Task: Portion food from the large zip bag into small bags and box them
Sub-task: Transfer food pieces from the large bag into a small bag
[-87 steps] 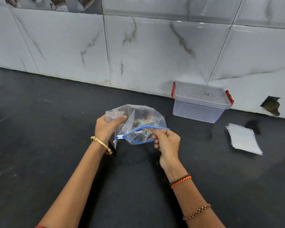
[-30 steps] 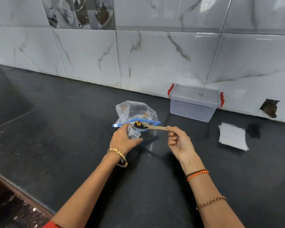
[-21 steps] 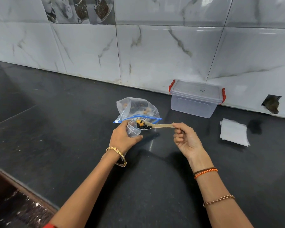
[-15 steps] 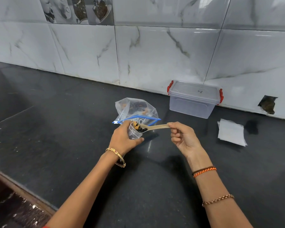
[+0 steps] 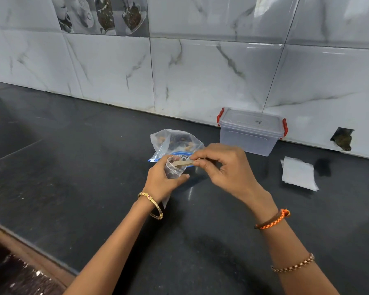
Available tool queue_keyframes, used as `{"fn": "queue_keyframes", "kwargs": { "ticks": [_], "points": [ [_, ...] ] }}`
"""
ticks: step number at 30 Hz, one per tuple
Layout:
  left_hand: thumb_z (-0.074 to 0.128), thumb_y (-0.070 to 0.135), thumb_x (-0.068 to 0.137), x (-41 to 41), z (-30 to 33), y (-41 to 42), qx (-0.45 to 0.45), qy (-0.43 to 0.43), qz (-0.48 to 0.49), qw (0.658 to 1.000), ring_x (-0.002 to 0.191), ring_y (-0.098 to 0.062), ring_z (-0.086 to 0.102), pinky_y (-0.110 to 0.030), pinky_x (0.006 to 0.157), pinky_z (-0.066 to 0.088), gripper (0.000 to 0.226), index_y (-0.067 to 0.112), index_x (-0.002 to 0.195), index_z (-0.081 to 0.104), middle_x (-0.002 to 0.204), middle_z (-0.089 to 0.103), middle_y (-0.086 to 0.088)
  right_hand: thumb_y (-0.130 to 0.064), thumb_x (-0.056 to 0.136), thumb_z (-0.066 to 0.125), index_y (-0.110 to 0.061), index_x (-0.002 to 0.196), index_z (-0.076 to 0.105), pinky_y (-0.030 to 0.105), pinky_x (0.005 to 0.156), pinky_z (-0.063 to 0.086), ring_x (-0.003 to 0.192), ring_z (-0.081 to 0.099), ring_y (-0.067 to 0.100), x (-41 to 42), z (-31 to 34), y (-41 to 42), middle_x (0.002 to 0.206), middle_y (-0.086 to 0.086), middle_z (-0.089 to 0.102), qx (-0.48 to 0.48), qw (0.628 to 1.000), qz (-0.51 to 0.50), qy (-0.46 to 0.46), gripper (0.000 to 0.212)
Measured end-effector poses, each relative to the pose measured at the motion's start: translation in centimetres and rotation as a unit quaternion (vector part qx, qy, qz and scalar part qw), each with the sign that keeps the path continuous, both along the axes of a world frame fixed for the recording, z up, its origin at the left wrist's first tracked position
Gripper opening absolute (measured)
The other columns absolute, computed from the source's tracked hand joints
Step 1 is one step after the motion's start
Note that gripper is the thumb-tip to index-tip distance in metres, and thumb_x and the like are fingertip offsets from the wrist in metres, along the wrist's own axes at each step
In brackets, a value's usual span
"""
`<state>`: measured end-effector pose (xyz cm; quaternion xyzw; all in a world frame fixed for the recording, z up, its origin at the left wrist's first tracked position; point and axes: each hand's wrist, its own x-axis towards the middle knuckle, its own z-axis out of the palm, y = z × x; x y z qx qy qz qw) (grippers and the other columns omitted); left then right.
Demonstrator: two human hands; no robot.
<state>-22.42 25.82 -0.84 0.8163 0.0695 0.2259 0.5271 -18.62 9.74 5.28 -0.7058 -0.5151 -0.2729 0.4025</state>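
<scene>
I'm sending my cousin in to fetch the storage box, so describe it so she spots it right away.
Look along the marble-tiled wall at the back of the black counter. To the right of the hands stands the storage box, against the wall. It is the only rigid, clear tub, lid on, with red clips at both ends.

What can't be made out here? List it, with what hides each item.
Head view only:
- Spoon bowl: inside the small bag, blurred by plastic and hidden by the left hand; load unclear.
- Spoon handle: covered by the right hand.
- Large zip bag food: too blurred to identify.
- Box lid marking: too small to read.
</scene>
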Motion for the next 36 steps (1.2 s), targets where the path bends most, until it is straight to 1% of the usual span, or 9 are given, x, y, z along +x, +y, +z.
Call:
{"fn": "queue_keyframes", "kwargs": {
  "ticks": [4,7,11,17,20,26,29,32,36],
  "points": [
    [0.076,0.006,0.071,-0.1,-0.2,0.9,-0.010,-0.004,0.016,1.000,0.090,-0.009,0.057,0.002,0.072,0.040,0.046,0.009,0.113,0.056,0.100,0.061,0.003,-0.014,0.080,0.068,-0.022,0.084,0.073,0.015,0.062,0.051,0.064,0.062,0.003,0.3,-0.8,-0.9,0.070,-0.020,0.068,0.095,0.978,-0.016,0.184,0.010],
    [0.079,0.011,0.068,-0.2,-0.1,1.8,-0.016,-0.010,0.017,1.000,0.090,-0.010,0.057,-0.002,0.073,0.042,0.048,0.015,0.109,0.055,0.096,0.062,0.007,-0.002,0.084,0.063,-0.025,0.081,0.069,0.015,0.058,0.051,0.058,0.060,0.002,0.6,-1.2,-1.3,0.062,-0.012,0.068,0.192,0.920,-0.017,0.340,0.024],
    [0.077,0.007,0.070,-0.2,0.3,2.3,-0.012,-0.003,0.009,1.000,0.086,-0.003,0.057,-0.005,0.073,0.044,0.047,0.012,0.112,0.055,0.099,0.062,0.003,-0.002,0.086,0.058,-0.015,0.081,0.068,0.013,0.054,0.049,0.054,0.058,0.001,0.2,-1.6,-0.7,0.057,-0.006,0.066,0.230,0.875,-0.016,0.426,0.018],
    [0.076,0.005,0.070,-0.1,0.1,2.6,-0.006,-0.022,0.065,0.998,0.078,-0.006,0.058,-0.003,0.067,0.044,0.038,0.017,0.101,0.057,0.086,0.060,0.010,-0.005,0.089,0.056,-0.003,0.076,0.063,0.013,0.044,0.048,0.042,0.056,0.003,1.0,-2.4,-1.3,0.048,-0.001,0.062,0.353,0.631,-0.023,0.690,0.016],
    [0.076,0.006,0.070,0.1,0.2,3.2,0.002,-0.040,0.111,0.993,0.078,-0.010,0.058,0.000,0.064,0.042,0.038,0.010,0.103,0.059,0.089,0.062,0.004,-0.003,0.089,0.054,-0.003,0.074,0.059,0.013,0.039,0.046,0.036,0.055,0.003,1.5,-3.5,-1.9,0.044,0.001,0.060,0.349,0.587,-0.046,0.729,0.017],
    [0.076,0.007,0.069,0.8,0.5,4.5,0.019,-0.033,0.140,0.989,0.083,-0.017,0.059,-0.022,0.074,0.043,0.035,0.008,0.101,0.061,0.093,0.064,-0.001,0.000,0.089,0.052,-0.001,0.071,0.058,0.014,0.039,0.047,0.035,0.054,0.004,2.0,-4.7,-0.3,0.041,0.002,0.058,0.345,0.578,-0.073,0.736,0.019],
    [0.077,0.009,0.070,1.6,0.4,4.6,0.021,-0.001,0.130,0.991,0.080,-0.016,0.059,-0.022,0.073,0.042,0.034,0.008,0.101,0.062,0.089,0.064,-0.001,0.003,0.087,0.052,0.001,0.073,0.059,0.016,0.044,0.051,0.041,0.058,0.006,2.0,-4.8,1.7,0.047,0.004,0.061,0.338,0.597,-0.065,0.724,0.016],
    [0.079,0.013,0.068,2.5,0.0,4.6,0.024,0.020,0.126,0.992,0.079,-0.018,0.059,-0.023,0.070,0.043,0.033,0.009,0.097,0.062,0.087,0.065,-0.002,0.001,0.086,0.056,-0.003,0.075,0.061,0.016,0.051,0.053,0.053,0.059,0.010,1.8,-5.3,4.2,0.062,0.007,0.063,0.285,0.671,-0.108,0.676,0.013],
    [0.079,0.012,0.067,3.0,-0.3,4.3,0.012,0.018,0.121,0.992,0.075,-0.016,0.060,-0.014,0.061,0.043,0.032,0.011,0.093,0.062,0.085,0.065,-0.003,-0.009,0.082,0.062,-0.011,0.070,0.063,0.028,0.065,0.051,0.064,0.064,0.017,2.2,-6.5,7.2,0.069,0.003,0.069,0.134,0.848,-0.278,0.430,0.011]
  ]
}}
